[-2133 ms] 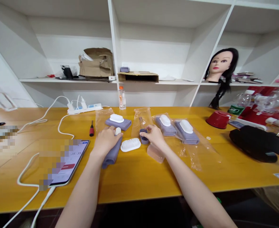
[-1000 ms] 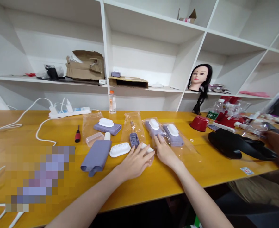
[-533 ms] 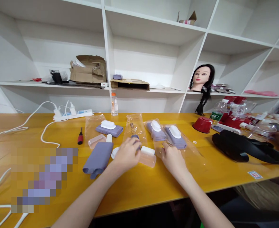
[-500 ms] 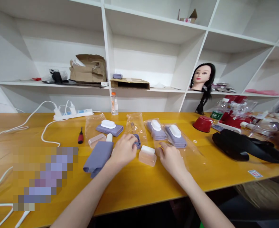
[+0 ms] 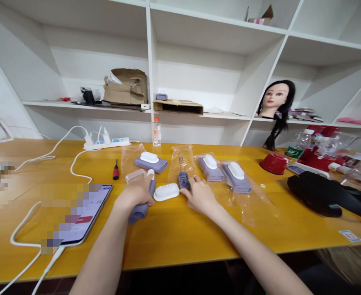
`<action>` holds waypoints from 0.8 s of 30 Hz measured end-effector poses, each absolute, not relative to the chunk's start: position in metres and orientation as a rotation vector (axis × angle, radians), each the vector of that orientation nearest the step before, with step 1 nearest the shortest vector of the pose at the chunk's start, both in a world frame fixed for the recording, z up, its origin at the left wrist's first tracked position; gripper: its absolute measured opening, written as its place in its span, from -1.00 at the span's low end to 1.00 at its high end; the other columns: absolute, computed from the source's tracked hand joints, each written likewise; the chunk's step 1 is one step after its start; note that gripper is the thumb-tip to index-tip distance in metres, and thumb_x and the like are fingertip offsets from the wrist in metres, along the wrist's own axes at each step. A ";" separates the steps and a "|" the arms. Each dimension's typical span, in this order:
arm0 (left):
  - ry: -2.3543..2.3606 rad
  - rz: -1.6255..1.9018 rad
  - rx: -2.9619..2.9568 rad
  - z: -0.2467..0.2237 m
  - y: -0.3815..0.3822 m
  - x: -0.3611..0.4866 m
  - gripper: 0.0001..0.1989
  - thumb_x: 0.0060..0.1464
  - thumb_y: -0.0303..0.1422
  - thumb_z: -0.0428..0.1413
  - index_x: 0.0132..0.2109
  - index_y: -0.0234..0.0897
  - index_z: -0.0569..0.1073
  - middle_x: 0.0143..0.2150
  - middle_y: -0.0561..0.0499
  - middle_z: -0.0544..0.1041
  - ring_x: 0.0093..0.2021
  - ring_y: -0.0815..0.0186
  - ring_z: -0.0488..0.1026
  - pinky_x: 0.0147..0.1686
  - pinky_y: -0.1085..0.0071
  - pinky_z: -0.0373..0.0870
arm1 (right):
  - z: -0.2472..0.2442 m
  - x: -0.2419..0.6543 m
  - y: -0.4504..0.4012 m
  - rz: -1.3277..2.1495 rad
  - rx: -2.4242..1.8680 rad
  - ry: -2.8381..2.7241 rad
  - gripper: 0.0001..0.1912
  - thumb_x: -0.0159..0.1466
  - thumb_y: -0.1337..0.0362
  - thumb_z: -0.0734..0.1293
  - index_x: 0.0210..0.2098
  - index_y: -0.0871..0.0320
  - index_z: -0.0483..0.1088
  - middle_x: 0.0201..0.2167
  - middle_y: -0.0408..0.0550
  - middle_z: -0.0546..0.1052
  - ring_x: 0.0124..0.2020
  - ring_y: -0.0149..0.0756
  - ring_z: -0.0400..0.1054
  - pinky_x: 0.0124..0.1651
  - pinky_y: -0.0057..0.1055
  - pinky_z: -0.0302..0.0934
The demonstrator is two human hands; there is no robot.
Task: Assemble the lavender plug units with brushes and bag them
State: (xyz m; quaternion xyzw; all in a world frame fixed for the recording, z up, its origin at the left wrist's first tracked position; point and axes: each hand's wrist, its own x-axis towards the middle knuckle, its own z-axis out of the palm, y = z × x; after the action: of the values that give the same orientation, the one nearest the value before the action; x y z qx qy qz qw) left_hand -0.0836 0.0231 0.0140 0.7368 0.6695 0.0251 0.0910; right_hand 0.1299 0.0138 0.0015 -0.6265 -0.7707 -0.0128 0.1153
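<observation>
My left hand (image 5: 136, 191) is closed over a purple block-like body (image 5: 139, 212), whose white tip (image 5: 150, 173) shows above my fingers. With bent fingers, my right hand (image 5: 201, 196) grips the lower right edge of a small dark purple part (image 5: 183, 180). A metal spring (image 5: 181, 164) extends from this part over a clear plastic bag (image 5: 174, 153). Between my hands a white oval piece (image 5: 166, 192) lies flat on the table. Partly behind my left hand is a clear cover (image 5: 135, 175).
White-topped purple units (image 5: 154, 164) sit on the table, some in clear bags (image 5: 236, 180). A red screwdriver (image 5: 116, 170), a charging phone (image 5: 90, 217) and a power strip (image 5: 107, 142) are left. A red cup (image 5: 273, 162) and black item (image 5: 315, 192) are right.
My left hand has moved left from the small purple part onto the block-like body. My right hand has come left to the small part. The white oval piece now lies between my hands.
</observation>
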 end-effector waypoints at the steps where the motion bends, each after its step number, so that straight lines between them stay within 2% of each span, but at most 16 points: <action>1: 2.020 0.097 2.182 0.015 0.023 -0.083 -0.15 -0.40 -0.31 0.20 0.14 -0.36 0.17 0.11 -0.28 0.27 0.03 -0.01 0.32 -0.11 0.29 0.29 | 0.002 0.126 0.017 -0.060 -1.858 -2.257 -0.60 0.24 0.05 0.18 -0.11 0.24 0.32 -0.11 0.25 0.42 -0.06 0.01 0.31 -0.12 -0.19 0.14; 6: 2.069 0.380 2.192 0.021 0.021 -0.080 -0.40 -0.32 -0.37 0.14 -0.01 -0.35 0.27 0.03 -0.25 0.33 -0.04 0.00 0.39 -0.14 0.25 0.31 | -0.001 0.115 0.033 -0.074 -1.912 -2.218 -0.70 0.19 0.11 0.25 -0.22 0.21 0.36 -0.26 0.18 0.51 -0.12 -0.03 0.36 -0.17 -0.26 0.16; 9: 1.999 0.585 2.264 0.024 0.022 -0.079 -0.40 -0.25 -0.42 0.10 0.05 -0.31 0.28 0.20 -0.25 0.15 0.05 0.00 0.32 -0.05 0.24 0.29 | -0.003 0.117 0.039 -0.090 -1.910 -2.178 -0.75 0.21 0.17 0.20 -0.26 0.21 0.37 -0.29 0.16 0.52 -0.20 -0.08 0.41 -0.22 -0.30 0.17; 11: 1.929 0.711 2.340 0.024 0.025 -0.075 -0.37 -0.20 -0.42 0.08 0.12 -0.21 0.26 0.27 -0.17 0.04 0.11 0.01 0.27 0.00 0.21 0.25 | -0.003 0.122 0.042 -0.105 -1.902 -2.148 -0.75 0.23 0.20 0.16 -0.23 0.21 0.36 -0.29 0.14 0.52 -0.22 -0.10 0.41 -0.24 -0.32 0.17; 13: 1.839 0.793 2.439 0.024 0.031 -0.070 -0.37 -0.17 -0.40 0.08 0.14 -0.12 0.26 0.25 -0.11 0.08 0.14 0.01 0.23 0.06 0.12 0.19 | -0.001 0.127 0.045 -0.107 -1.892 -2.098 -0.75 0.24 0.22 0.13 -0.19 0.20 0.33 -0.26 0.11 0.51 -0.20 -0.12 0.41 -0.23 -0.34 0.16; 15: 1.733 0.823 2.533 0.024 0.040 -0.062 -0.38 -0.16 -0.40 0.08 0.14 -0.10 0.28 0.22 -0.09 0.16 0.16 0.02 0.20 0.11 0.07 0.11 | 0.001 0.133 0.049 -0.088 -1.896 -2.035 -0.75 0.25 0.22 0.13 -0.16 0.20 0.30 -0.23 0.11 0.51 -0.18 -0.12 0.40 -0.23 -0.35 0.16; 17: 1.622 0.811 2.596 0.025 0.051 -0.053 -0.38 -0.16 -0.42 0.07 0.14 -0.15 0.30 0.23 -0.10 0.18 0.18 0.06 0.18 0.13 0.11 0.09 | 0.002 0.138 0.052 -0.059 -1.911 -1.986 -0.74 0.25 0.20 0.14 -0.15 0.20 0.29 -0.22 0.11 0.50 -0.18 -0.11 0.41 -0.23 -0.35 0.16; 20: 1.521 0.759 2.631 0.027 0.069 -0.039 -0.36 -0.19 -0.43 0.08 0.14 -0.19 0.30 0.25 -0.10 0.19 0.17 0.09 0.21 0.14 0.19 0.10 | -0.001 0.143 0.055 -0.031 -1.943 -1.960 -0.72 0.25 0.19 0.15 -0.12 0.22 0.28 -0.21 0.14 0.50 -0.17 -0.11 0.41 -0.23 -0.36 0.17; 24: 1.453 0.664 2.637 0.023 0.089 -0.024 -0.35 -0.23 -0.42 0.11 0.12 -0.12 0.33 0.26 0.00 0.18 0.16 0.10 0.24 0.12 0.25 0.15 | -0.005 0.145 0.055 -0.005 -1.985 -1.934 -0.71 0.24 0.23 0.18 -0.10 0.25 0.27 -0.21 0.18 0.50 -0.19 -0.08 0.42 -0.24 -0.34 0.19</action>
State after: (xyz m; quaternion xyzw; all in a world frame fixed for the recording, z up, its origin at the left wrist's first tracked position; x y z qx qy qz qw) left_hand -0.0240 0.0891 0.0226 0.8549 0.4710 0.2154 0.0293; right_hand 0.1453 0.0546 -0.0054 -0.7040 -0.6859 -0.0019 0.1842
